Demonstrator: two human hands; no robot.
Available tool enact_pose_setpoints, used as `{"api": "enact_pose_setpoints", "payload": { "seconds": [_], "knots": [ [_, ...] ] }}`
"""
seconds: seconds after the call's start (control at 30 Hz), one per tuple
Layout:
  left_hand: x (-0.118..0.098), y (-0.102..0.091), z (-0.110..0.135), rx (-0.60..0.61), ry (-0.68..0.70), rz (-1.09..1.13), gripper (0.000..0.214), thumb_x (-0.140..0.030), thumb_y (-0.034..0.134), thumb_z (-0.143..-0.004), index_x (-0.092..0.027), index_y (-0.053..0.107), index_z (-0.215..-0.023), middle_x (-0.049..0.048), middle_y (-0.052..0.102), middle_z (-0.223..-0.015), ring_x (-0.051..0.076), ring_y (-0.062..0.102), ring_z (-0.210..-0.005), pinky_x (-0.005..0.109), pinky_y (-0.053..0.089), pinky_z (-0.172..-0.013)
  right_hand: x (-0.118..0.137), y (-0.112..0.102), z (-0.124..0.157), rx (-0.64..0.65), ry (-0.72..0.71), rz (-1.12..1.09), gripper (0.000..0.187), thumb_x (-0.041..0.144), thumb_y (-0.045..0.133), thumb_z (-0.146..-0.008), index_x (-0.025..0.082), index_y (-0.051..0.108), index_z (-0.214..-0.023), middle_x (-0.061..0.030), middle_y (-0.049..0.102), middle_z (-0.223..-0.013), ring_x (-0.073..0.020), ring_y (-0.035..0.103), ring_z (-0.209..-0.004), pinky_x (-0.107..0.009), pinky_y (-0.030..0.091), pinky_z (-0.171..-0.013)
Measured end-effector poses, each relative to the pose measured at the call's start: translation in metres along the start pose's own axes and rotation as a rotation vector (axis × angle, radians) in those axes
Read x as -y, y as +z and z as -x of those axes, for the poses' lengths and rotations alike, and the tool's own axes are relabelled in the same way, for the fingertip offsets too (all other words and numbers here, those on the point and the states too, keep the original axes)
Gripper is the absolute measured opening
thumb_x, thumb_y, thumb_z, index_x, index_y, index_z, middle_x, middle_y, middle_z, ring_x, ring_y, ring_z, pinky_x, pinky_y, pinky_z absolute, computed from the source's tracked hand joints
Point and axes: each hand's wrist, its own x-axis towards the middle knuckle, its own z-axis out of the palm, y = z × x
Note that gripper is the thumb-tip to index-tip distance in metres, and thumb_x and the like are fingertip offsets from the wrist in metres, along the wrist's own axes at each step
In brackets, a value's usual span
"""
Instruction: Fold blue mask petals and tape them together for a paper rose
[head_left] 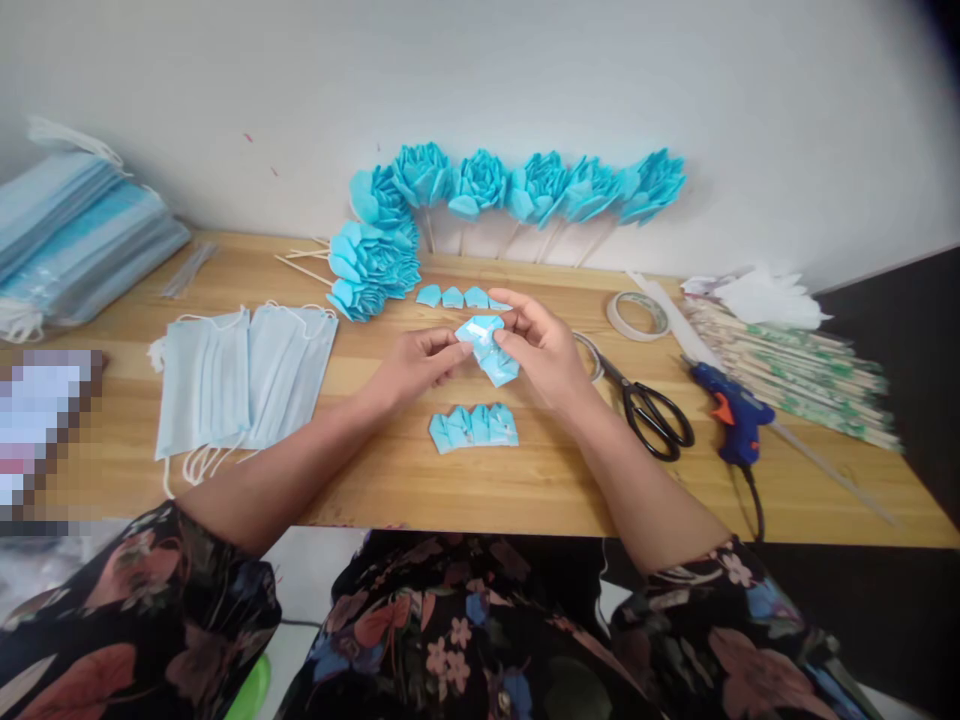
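Between both hands, above the middle of the table, is a blue folded petal piece (495, 362) with shiny patches on it. The fingertips of my left hand (421, 362) pinch its left edge. My right hand (546, 345) grips its upper right side, thumb lying on the front. Just behind lies a row of small blue petals (452, 297), partly covered by the right fingers. Nearer to me rests a strip of joined blue petals (474, 427), with a few shiny spots. To the right of my right hand are black-handled scissors (652, 415).
Blue flowers on sticks (480, 185) line the wall. Face masks (247, 375) lie at left, below a mask stack (82, 230). At right are a tape roll (637, 316), a blue glue gun (731, 405) with its cord, and a pile of wrapped sticks (795, 370). A blurred device (37, 430) sits far left.
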Motion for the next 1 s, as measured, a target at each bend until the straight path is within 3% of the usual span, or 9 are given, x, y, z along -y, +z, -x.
{"api": "enact_pose_setpoints", "payload": {
  "seconds": [0.2,0.37,0.6,0.77,0.87,1.0],
  "knots": [
    [-0.0016,0.0002,-0.0007,-0.024,-0.005,0.043,0.03,-0.042,0.074,-0.074,-0.017,0.059,-0.067,-0.003,0.052,-0.058,0.008,0.044,-0.053,0.022,0.035,-0.052,0.0032,0.0003,0.0006,-0.011,0.016,0.016,0.044,0.036,0.065,-0.089,0.029,0.061,-0.132,-0.0008,0.073,-0.093,-0.0184,0.066,-0.08,-0.035,0.057,-0.073],
    [0.0001,-0.0031,-0.0027,-0.164,0.035,0.078,0.03,-0.038,0.07,-0.077,-0.018,0.055,-0.061,-0.0031,0.05,-0.056,0.008,0.041,-0.052,0.023,0.035,-0.053,0.0049,-0.0017,0.0003,-0.09,0.002,0.015,0.038,0.046,0.061,-0.094,0.03,0.064,-0.128,-0.0028,0.075,-0.104,-0.0214,0.07,-0.092,-0.044,0.059,-0.089],
    [0.0052,-0.0047,-0.0049,-0.273,0.095,0.133,0.031,-0.039,0.07,-0.078,-0.018,0.053,-0.063,-0.0031,0.05,-0.056,0.008,0.041,-0.053,0.024,0.034,-0.053,0.0056,-0.0012,0.0008,-0.065,-0.004,0.045,0.043,0.045,0.066,-0.089,0.029,0.063,-0.129,-0.0025,0.074,-0.1,-0.0211,0.068,-0.092,-0.043,0.057,-0.09],
    [0.0046,-0.004,-0.0045,-0.233,0.098,0.136,0.034,-0.042,0.07,-0.08,-0.018,0.054,-0.061,-0.0024,0.052,-0.057,0.008,0.043,-0.053,0.024,0.035,-0.054,0.0014,-0.0015,-0.0018,-0.031,-0.004,0.044,0.049,0.036,0.069,-0.085,0.026,0.06,-0.133,-0.0005,0.071,-0.091,-0.018,0.066,-0.087,-0.038,0.054,-0.086],
    [0.0056,-0.003,-0.0037,-0.164,0.061,0.139,0.042,-0.052,0.066,-0.084,-0.017,0.057,-0.062,-0.0005,0.055,-0.058,0.009,0.046,-0.054,0.024,0.038,-0.055,-0.0007,-0.0022,-0.0031,-0.044,-0.004,0.056,0.05,0.034,0.068,-0.084,0.025,0.06,-0.132,0.0006,0.07,-0.087,-0.0173,0.064,-0.083,-0.037,0.053,-0.084],
    [0.007,-0.0013,-0.0038,-0.119,0.01,0.118,0.045,-0.057,0.072,-0.076,-0.016,0.059,-0.062,-0.0005,0.055,-0.057,0.009,0.048,-0.053,0.025,0.038,-0.054,-0.0008,-0.0018,-0.0031,-0.021,-0.024,0.083,0.048,0.034,0.066,-0.085,0.026,0.06,-0.132,-0.0001,0.07,-0.088,-0.018,0.064,-0.084,-0.037,0.052,-0.082]
  ]
}}
